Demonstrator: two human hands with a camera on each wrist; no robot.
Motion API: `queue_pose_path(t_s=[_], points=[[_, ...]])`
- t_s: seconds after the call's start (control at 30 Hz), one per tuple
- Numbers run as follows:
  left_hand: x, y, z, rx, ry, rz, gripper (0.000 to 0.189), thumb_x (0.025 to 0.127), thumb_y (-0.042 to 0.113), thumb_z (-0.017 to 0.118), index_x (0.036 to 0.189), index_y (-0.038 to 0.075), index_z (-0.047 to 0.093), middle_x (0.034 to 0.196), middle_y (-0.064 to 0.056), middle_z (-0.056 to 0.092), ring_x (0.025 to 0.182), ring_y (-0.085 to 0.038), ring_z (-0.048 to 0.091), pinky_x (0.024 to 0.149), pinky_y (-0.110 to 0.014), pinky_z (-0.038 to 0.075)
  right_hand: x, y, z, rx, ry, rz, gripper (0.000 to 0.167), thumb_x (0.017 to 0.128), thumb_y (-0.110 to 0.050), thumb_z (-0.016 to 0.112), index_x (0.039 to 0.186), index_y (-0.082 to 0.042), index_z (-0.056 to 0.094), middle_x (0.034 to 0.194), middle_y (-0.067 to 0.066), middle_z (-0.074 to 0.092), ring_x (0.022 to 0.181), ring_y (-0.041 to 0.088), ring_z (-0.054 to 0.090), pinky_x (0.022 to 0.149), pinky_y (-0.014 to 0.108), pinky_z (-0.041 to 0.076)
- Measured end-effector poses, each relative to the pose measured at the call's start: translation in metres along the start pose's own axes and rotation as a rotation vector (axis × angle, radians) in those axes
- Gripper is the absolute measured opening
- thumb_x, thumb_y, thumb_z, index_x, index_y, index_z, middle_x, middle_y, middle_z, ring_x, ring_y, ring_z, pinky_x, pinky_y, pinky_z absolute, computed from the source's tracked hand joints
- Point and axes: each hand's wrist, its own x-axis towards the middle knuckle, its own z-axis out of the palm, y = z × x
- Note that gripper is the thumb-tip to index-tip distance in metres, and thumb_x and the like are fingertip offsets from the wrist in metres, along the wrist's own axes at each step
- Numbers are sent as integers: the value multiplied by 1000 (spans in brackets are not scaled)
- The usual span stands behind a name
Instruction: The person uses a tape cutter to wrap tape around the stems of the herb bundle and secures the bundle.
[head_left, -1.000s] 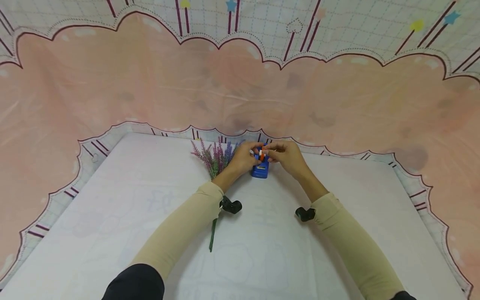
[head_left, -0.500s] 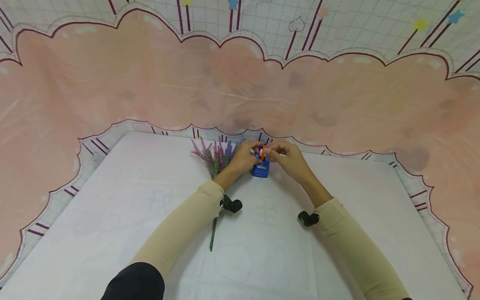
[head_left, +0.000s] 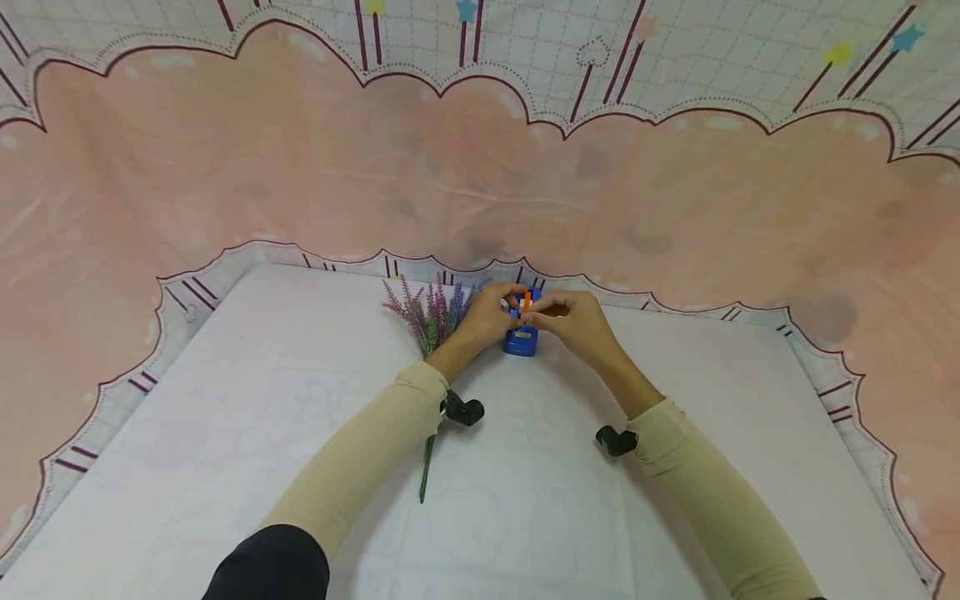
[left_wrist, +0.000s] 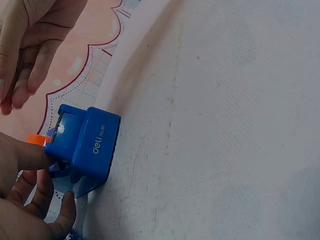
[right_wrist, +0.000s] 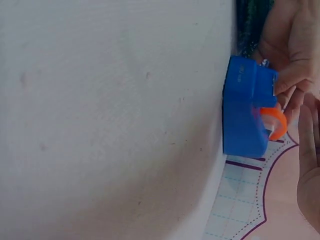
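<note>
A blue tape dispenser (head_left: 521, 342), marked "deli" in the left wrist view, stands near the table's back edge. An orange tape core (right_wrist: 280, 124) sits at its open top, with white showing beside it. My left hand (head_left: 489, 315) holds the dispenser's cutter end; its thumb (left_wrist: 35, 154) lies on the toothed edge and the fingers curl beneath. Close to the core in the head view is my right hand (head_left: 576, 318), thumb and forefinger together. Both wrist views show the right hand's fingers (left_wrist: 42, 70) fairly straight, a gap away from the dispenser.
A bunch of purple and blue artificial flowers (head_left: 431, 321) lies left of the dispenser, its green stem (head_left: 427, 471) running under the left forearm toward the front. Behind the white table (head_left: 525, 500) hangs a peach patterned cloth (head_left: 375, 183).
My right hand's fingertips have come off the orange core and moved slightly down and toward the front. More of the core shows upright in the dispenser. The left hand stays in place.
</note>
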Motion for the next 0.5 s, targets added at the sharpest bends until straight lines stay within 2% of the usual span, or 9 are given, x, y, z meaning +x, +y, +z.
queue_pose_path(t_s=[0.1,0.27,0.37,0.5], points=[[-1,1,0,-5,0,-3,55,90,-3,73,141,10,60,110,-11,55,75,-17,52,65,-24,48,-1,1,1,-2,-3,-2,19,92,-22,77,95,-3,78,96,10,74,87,20,71,75,27,57],[-1,0,0,-21,2,-2,55,90,-5,72,141,10,60,110,-11,56,76,-17,52,66,-25,47,0,2,2,82,0,25,25,99,-19,67,102,4,76,101,18,75,93,26,75,83,33,60],[0,0,0,-12,5,6,55,89,-5,73,141,9,60,109,-11,56,76,-17,52,66,-25,47,0,3,3,90,8,33,22,96,-16,69,102,4,76,100,20,74,91,26,75,81,32,60],[1,-1,1,1,6,10,55,89,-6,73,141,10,60,109,-11,56,76,-17,53,65,-25,47,-1,2,4,15,29,26,17,90,-17,77,97,-1,79,96,14,75,87,22,73,77,25,59]])
